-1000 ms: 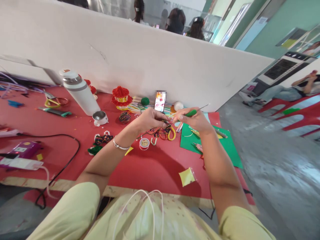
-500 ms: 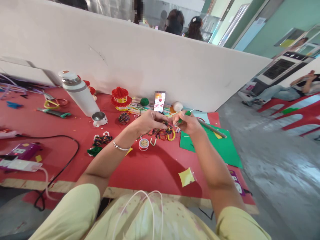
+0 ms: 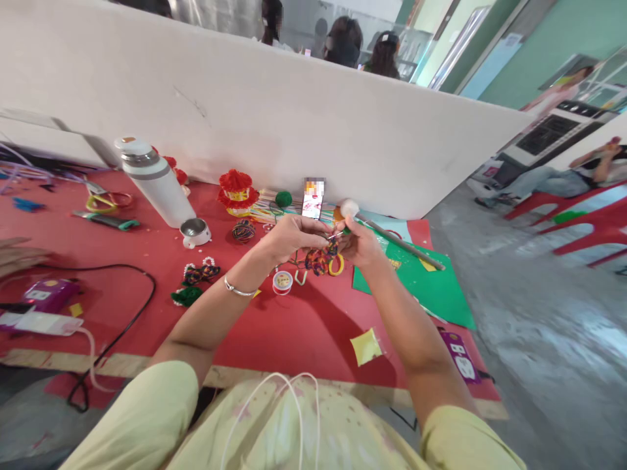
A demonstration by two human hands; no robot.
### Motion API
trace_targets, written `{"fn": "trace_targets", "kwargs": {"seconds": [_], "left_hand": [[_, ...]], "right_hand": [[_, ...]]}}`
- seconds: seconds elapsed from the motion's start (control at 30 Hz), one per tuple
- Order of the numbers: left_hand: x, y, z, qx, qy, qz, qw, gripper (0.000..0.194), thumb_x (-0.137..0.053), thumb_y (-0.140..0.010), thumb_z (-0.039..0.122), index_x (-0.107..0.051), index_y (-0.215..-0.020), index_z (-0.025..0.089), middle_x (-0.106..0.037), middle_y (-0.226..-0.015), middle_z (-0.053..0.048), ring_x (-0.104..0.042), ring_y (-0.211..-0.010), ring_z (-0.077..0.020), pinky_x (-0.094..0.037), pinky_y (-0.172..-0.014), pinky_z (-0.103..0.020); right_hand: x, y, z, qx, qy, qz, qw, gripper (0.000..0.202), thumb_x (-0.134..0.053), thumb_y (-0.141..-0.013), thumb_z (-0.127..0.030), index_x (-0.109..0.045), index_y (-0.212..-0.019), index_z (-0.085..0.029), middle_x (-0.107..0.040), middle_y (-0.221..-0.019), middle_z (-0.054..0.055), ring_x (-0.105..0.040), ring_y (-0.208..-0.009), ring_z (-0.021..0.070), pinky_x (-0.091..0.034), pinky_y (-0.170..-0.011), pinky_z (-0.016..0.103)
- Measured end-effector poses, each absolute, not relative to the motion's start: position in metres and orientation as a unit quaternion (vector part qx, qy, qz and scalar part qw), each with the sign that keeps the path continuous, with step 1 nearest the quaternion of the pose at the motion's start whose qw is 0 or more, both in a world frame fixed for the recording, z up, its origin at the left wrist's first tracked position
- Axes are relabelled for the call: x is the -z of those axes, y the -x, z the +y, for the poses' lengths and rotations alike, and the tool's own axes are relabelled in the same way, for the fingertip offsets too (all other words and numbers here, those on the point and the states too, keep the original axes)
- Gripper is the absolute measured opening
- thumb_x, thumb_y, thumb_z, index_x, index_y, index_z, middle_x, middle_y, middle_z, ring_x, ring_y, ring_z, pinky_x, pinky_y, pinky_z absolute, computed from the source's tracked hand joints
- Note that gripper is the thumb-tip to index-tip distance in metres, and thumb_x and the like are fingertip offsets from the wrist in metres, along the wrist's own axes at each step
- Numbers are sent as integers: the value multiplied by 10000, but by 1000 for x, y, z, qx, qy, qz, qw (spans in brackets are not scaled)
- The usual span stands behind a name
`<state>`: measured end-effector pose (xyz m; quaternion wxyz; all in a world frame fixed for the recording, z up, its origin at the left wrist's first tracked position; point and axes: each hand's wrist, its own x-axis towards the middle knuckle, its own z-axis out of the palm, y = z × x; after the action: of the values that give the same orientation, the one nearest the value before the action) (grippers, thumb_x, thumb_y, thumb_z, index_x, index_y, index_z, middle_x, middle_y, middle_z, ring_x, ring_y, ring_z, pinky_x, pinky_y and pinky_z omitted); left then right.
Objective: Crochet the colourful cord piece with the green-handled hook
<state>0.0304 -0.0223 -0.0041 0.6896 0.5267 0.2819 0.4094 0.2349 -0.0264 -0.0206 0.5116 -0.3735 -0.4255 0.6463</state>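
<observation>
A multicoloured yarn piece [image 3: 317, 261] hangs over the middle of the red table [image 3: 304, 333], pinched between the fingers of the left hand [image 3: 289, 238]. The right hand [image 3: 361, 245] has its fingers closed round a green-handled hook [image 3: 347, 230], its metal end at the yarn. Just below sits a thread spool [image 3: 283, 281]; beyond the hands a lit phone [image 3: 313, 199] leans against the white partition [image 3: 294, 117]. Over to the left stands a white flask [image 3: 159, 186].

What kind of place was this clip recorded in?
Probably a shared craft workshop: a red table holds scissors, a green yarn ball and a thread spool, and several people are visible beyond the white partition.
</observation>
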Motion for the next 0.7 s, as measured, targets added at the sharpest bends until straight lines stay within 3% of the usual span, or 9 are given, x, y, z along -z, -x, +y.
{"fn": "trace_targets", "kwargs": {"seconds": [0.13, 0.3, 0.53, 0.7], "left_hand": [[3, -28, -20, -379, -543, 293, 689, 317, -881, -614, 110, -878, -927, 159, -830, -831, -60, -717, -682, -133, -612, -719, -283], [5, -25, -18, -364, -551, 302, 687, 287, -855, -639, 131, -879, -923, 163, -822, -820, -68, -686, -644, -121, -556, -625, -256], [9, -23, -13, -378, -591, 321, 636, 245, -830, -636, 126, -873, -873, 170, -790, -738, -43, -614, -570, -89, -457, -531, -223], [9, -24, -12, -370, -602, 321, 631, 321, -830, -663, 148, -872, -981, 158, -774, -718, -38, -597, -551, -92, -437, -516, -227]], "right_hand": [[17, -238, -29, -657, 379, -407, 508, 443, -874, -770, -596, -667, -680, -215, -704, -579, -22, -647, -511, 109, -545, -503, 219], [15, -250, -26, -589, 381, -507, 501, 427, -906, -711, -604, -746, -674, -211, -752, -646, 5, -695, -588, 140, -555, -534, 243], [3, -262, -25, -476, 401, -584, 522, 352, -872, -777, -578, -827, -718, -234, -784, -703, 11, -715, -669, 144, -597, -654, 269], [3, -262, -30, -443, 396, -620, 512, 324, -843, -819, -565, -848, -764, -247, -796, -735, 16, -720, -711, 160, -595, -667, 290]]}}
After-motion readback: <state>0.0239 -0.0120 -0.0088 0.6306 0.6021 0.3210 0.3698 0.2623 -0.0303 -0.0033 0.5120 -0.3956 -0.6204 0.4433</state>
